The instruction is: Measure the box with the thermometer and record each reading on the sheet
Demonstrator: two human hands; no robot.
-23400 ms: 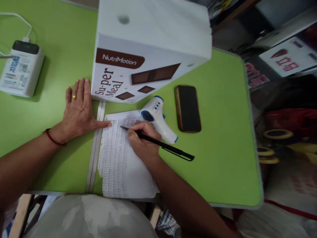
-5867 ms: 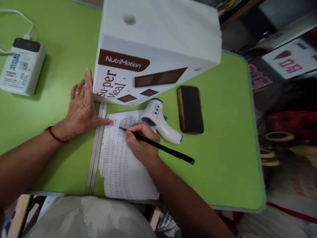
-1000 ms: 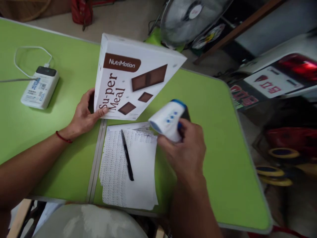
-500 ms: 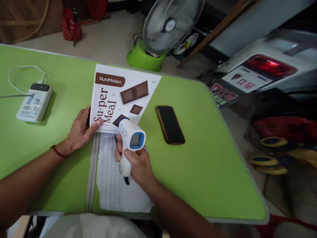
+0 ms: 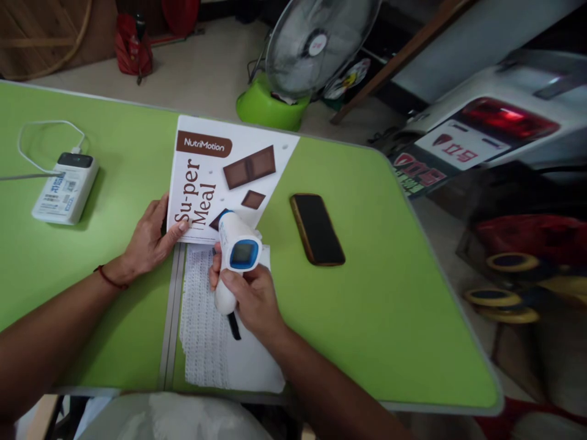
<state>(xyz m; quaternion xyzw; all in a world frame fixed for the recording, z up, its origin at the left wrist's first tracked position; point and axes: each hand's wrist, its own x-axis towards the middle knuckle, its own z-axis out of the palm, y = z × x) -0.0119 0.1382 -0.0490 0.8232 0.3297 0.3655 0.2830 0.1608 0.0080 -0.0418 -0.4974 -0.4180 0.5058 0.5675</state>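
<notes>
My left hand grips the lower left corner of a white box printed "NutriMotion Su-per Meal", thumb on its front and fingers behind. In my right hand is a white and blue infrared thermometer, its small screen facing me and its front end close to the box's lower edge. Whether the two touch, I cannot tell. Beneath them lies a sheet of paper with rows of handwriting. A black pen rests on the paper, partly hidden by my right hand and the thermometer.
A black phone in a brown case lies on the green table to the right. On the left is a white power bank with a cable. Beyond the table stand a fan and a white scooter.
The thermometer and my right hand have shifted slightly left, and the thermometer's screen has turned a little. My left hand and the box stay nearly in place.
</notes>
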